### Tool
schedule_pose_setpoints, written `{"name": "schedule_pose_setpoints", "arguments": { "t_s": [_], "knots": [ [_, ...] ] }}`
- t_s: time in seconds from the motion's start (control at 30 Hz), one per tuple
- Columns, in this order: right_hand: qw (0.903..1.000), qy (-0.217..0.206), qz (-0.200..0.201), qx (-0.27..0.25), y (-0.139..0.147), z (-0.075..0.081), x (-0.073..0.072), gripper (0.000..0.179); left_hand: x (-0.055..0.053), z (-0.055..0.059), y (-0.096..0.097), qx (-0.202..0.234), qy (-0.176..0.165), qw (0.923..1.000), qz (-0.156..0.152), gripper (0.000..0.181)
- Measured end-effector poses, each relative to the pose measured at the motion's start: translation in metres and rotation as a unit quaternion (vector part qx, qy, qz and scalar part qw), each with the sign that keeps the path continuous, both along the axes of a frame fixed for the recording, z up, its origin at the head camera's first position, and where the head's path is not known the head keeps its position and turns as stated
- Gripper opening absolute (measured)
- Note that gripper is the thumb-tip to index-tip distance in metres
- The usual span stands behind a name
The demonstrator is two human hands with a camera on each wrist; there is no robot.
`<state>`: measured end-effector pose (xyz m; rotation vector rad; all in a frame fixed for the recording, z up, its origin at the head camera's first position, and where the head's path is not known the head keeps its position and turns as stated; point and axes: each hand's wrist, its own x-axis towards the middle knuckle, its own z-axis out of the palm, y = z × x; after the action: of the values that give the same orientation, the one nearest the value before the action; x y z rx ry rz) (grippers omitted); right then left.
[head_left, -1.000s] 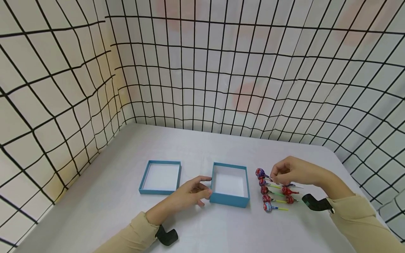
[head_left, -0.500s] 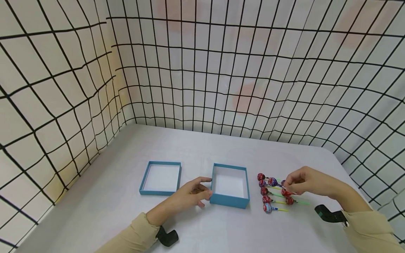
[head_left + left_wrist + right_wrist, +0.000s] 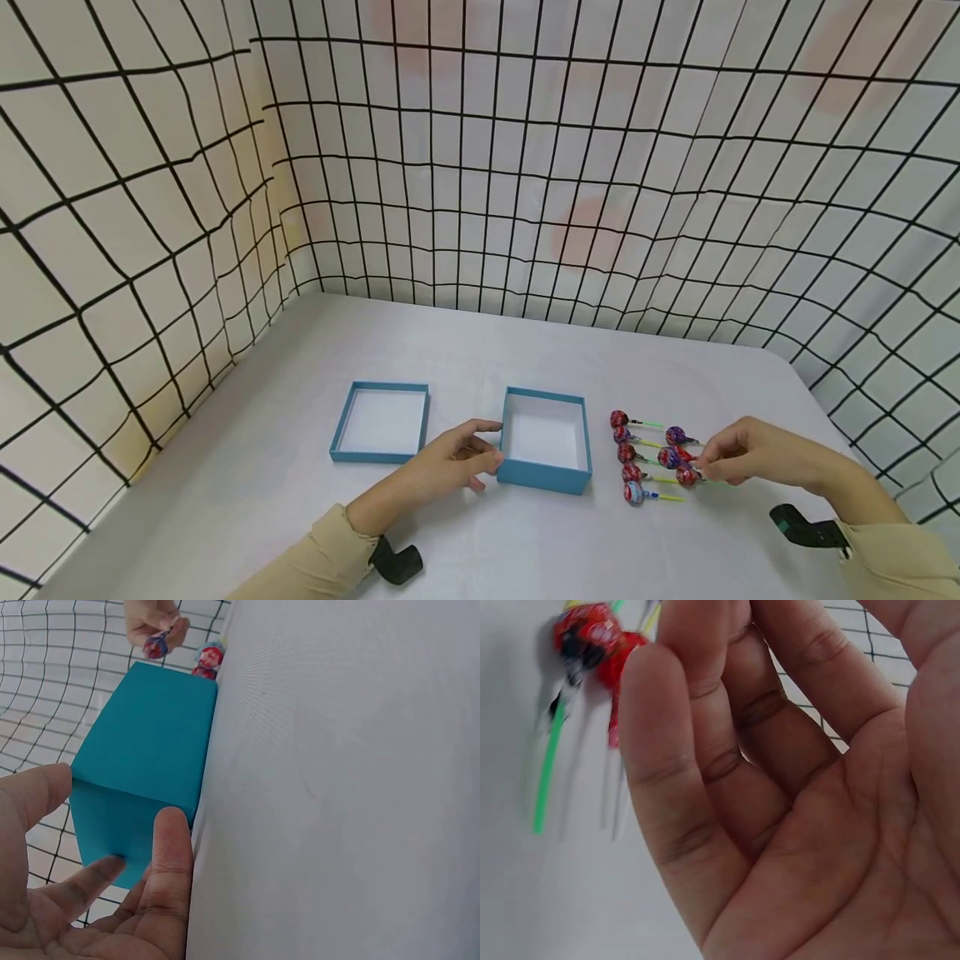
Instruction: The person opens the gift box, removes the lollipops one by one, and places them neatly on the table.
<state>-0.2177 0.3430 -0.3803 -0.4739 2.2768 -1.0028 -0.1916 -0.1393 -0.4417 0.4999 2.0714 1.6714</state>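
Observation:
My right hand pinches the stick of a purple-wrapped lollipop, held just over the right column of lollipops. In the left wrist view that lollipop hangs from the fingertips. Below it lie a red lollipop and another partly covered red one; a purple lollipop lies at the column's far end. My left hand touches the left side of an uncovered blue box with its fingertips, the fingers spread. In the right wrist view my right palm hides the pinch.
Left of the box lies its shallow blue lid, inside up. Several lollipops form a left column between box and right hand, ending with a light-blue one nearest me. Black-grid white curtain surrounds the white table at back and sides.
My right hand carried the purple lollipop from the far end of the left column rightward and toward me, over the right column. The left hand and box stayed put.

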Motion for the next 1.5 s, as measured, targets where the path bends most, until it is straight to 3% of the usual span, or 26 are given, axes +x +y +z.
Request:
{"name": "schedule_pose_setpoints", "arguments": {
  "t_s": [0.2, 0.67, 0.93, 1.5],
  "knots": [
    [0.9999, -0.015, 0.006, -0.004, 0.01, -0.009, 0.002, 0.021, 0.002, 0.0, -0.001, 0.003, -0.005, 1.0, 0.0, 0.059],
    [0.9989, -0.022, 0.006, 0.042, 0.032, -0.025, 0.011, 0.017, 0.007, 0.002, -0.002, 0.008, -0.002, 1.0, 0.001, 0.058],
    [0.999, -0.026, 0.02, 0.03, 0.036, -0.033, 0.011, 0.015, 0.008, 0.004, -0.004, 0.0, -0.002, 1.0, -0.003, 0.059],
    [0.9986, 0.008, 0.008, 0.052, 0.031, -0.025, 0.013, 0.011, 0.004, -0.001, -0.004, -0.008, -0.011, 0.9999, 0.0, 0.057]
  ]
}}
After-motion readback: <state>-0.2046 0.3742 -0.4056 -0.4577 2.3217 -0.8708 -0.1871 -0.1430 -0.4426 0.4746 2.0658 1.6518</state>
